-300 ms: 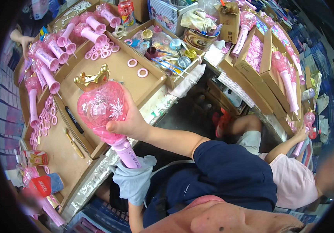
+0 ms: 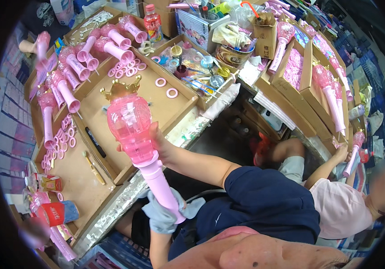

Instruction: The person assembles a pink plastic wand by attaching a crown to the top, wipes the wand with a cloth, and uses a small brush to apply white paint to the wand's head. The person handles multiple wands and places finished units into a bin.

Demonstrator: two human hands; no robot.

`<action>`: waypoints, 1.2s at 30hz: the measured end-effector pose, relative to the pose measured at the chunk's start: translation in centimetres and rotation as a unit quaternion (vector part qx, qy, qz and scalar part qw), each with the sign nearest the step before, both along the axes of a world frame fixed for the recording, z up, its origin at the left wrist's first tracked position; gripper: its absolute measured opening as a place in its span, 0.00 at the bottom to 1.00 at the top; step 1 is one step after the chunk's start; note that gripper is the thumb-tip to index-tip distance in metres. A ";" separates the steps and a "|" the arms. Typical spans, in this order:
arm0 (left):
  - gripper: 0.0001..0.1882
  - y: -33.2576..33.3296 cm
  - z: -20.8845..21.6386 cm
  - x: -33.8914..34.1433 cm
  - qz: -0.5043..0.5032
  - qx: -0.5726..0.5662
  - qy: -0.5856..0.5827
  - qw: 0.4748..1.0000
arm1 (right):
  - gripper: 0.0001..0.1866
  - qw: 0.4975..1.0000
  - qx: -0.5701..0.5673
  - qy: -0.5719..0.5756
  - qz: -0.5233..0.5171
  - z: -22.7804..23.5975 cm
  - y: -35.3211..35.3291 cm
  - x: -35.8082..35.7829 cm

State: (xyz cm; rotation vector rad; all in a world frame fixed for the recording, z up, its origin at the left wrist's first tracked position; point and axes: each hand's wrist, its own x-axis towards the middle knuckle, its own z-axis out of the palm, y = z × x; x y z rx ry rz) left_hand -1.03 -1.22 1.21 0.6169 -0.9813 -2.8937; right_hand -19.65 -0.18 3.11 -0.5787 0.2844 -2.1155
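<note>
The pink wand [image 2: 144,157] is held aloft in front of the person, its bulb showing against the cardboard tray [image 2: 163,110] and its handle reaching past the white edge of the counter [image 2: 132,180] to the torso. The right grip [image 2: 162,147] is clasped around the base of the bulb, presumably because that wide part carries most of the weight and steadies it best. The left grip [image 2: 183,208] is closed on the lower handle through a grey-blue cloth [image 2: 156,214], which likely keeps bare skin off the plastic there; the cloth hides most of those fingers, so their exact set is hard to judge. The wand's long axis runs aslant, with the gold crown [image 2: 121,88] pointing forward and slightly left, and the handle's end back toward the body, a little to the right. Around the tray, other wands [image 2: 116,49] lie propped, handle ends facing inward, perhaps to spare their bulbs, while low walls seem to keep the loose pink rings [image 2: 132,71] from straying.
</note>
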 end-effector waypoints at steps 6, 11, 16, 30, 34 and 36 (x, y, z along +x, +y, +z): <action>0.18 -1.0 0.6 -0.1 0.055 -0.636 -0.139 0.757 | 0.36 0.997 0.078 0.005 -0.004 0.7 -0.3 2.7; 0.20 -1.5 -0.5 1.5 0.198 -0.675 -0.157 0.693 | 0.42 0.978 0.180 0.030 -0.102 0.6 -0.7 5.3; 0.04 -2.0 -2.8 2.3 0.262 -0.134 0.029 0.955 | 0.48 0.994 0.066 0.044 -0.080 0.9 -1.3 7.3; 0.15 -2.4 -0.1 4.5 0.198 -0.854 -0.111 0.469 | 0.31 0.981 0.074 0.052 -0.174 -0.9 -1.9 10.8; 0.16 -2.4 0.9 4.7 0.053 -0.575 0.009 0.816 | 0.33 1.000 0.023 0.009 -0.010 -0.2 -0.9 8.4; 0.18 -2.5 0.6 4.3 0.075 -0.104 -0.054 0.990 | 0.34 0.997 0.066 0.048 0.011 0.6 0.1 7.1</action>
